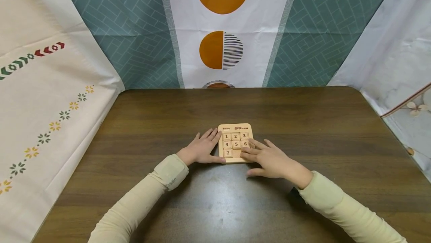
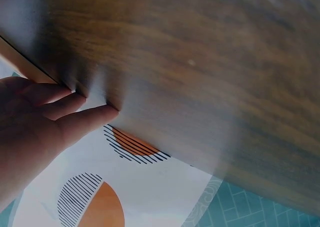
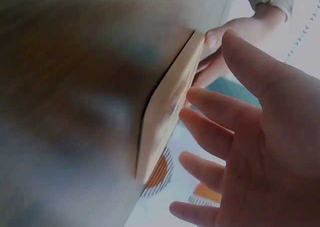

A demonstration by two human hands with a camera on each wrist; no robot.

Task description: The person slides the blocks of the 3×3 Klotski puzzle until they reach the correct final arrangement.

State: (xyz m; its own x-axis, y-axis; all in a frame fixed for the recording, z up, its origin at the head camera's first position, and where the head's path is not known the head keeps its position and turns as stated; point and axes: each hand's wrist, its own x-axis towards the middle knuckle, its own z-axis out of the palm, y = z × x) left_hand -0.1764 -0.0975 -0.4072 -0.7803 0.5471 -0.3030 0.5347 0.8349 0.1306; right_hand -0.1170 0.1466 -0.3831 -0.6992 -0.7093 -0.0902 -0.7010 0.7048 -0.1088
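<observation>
A square wooden number slide puzzle (image 1: 237,153) lies flat on the table, with tiles 1 to 6 in two rows and tile 7 at lower left. My left hand (image 1: 202,149) rests at its left side, fingertips at the left edge and thumb at the lower left corner. My right hand (image 1: 269,159) lies over the lower right part, fingertips on or just above the tiles, thumb apart over the table. Those fingers hide the bottom right spot. In the right wrist view, the right hand's fingers (image 3: 210,134) are spread and slightly bent beside the puzzle's edge.
The brown wooden table (image 1: 161,116) spreads around the puzzle. A patterned cloth (image 1: 134,30) hangs behind its far edge, with pale cloths at the left and right. A small dark object (image 1: 296,195) shows by the right wrist.
</observation>
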